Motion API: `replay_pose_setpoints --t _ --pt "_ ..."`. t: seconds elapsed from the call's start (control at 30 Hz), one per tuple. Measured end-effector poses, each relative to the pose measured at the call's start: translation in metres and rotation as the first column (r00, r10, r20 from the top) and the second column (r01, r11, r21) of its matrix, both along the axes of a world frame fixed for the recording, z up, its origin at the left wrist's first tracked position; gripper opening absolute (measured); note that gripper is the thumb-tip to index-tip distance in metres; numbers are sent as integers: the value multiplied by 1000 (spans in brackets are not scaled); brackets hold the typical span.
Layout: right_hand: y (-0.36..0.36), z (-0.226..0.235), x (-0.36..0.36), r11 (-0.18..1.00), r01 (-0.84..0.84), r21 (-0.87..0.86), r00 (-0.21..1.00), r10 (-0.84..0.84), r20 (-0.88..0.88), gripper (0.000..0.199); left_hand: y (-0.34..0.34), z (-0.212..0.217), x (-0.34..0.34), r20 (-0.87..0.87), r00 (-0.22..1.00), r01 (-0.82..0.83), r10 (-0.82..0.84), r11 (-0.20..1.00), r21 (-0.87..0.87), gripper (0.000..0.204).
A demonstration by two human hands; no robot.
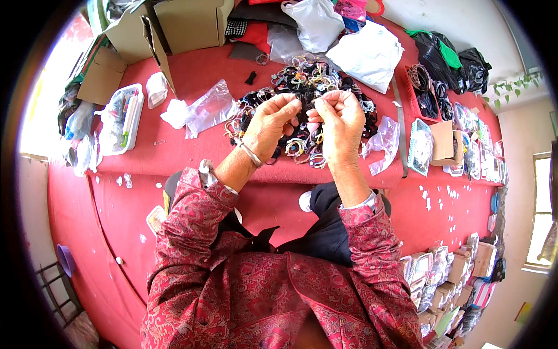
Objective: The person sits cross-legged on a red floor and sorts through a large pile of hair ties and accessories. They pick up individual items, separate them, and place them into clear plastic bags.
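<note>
Both hands are raised over a heap of hair ties [299, 148], many of them black, others pale, yellow or multicoloured. My left hand [268, 127], with a bangle on its wrist, is closed in a pinch of thumb and forefinger. Facing it a small distance away, my right hand [342, 121] pinches in the same way. Whatever sits between the fingertips is too small and dark against the heap to make out. A clear plastic bag [213, 109] lies left of the heap, and another clear bag [385, 142] lies to its right.
Along the left of the red-covered table stand an opened cardboard box [102, 75] and a white plastic tray [135, 119] of packets. White bags [372, 55] lie at the back. A red basket [410, 96], a pale green basket [421, 146] and several packets line the right side.
</note>
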State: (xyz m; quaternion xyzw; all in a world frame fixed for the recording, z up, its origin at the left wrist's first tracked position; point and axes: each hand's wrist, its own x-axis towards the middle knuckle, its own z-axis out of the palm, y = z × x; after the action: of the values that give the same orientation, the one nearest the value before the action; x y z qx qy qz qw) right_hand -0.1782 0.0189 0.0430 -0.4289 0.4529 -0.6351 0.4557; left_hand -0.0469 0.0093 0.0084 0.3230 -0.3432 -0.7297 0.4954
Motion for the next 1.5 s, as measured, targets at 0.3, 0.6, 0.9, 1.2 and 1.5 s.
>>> replay_pose_setpoints --t 0.3,0.6,0.9,1.2,1.5 --pt "1 6 -3 993 -54 103 998 50 41 11 -3 -1 1 -187 972 147 -140 989 26 11" --pt "-4 16 -26 985 -126 117 990 118 75 8 -4 1 2 -360 898 285 -254 958 34 18" --pt "0 15 -21 980 -198 -10 860 169 -482 12 -2 -3 5 -411 858 325 -307 945 -27 16" --pt "2 3 -15 983 -144 -111 890 80 -450 8 -1 -1 6 -441 877 227 -189 973 35 15" --pt "6 5 -5 991 -85 -102 910 36 -413 8 -1 7 5 -186 975 117 -120 993 -27 12"
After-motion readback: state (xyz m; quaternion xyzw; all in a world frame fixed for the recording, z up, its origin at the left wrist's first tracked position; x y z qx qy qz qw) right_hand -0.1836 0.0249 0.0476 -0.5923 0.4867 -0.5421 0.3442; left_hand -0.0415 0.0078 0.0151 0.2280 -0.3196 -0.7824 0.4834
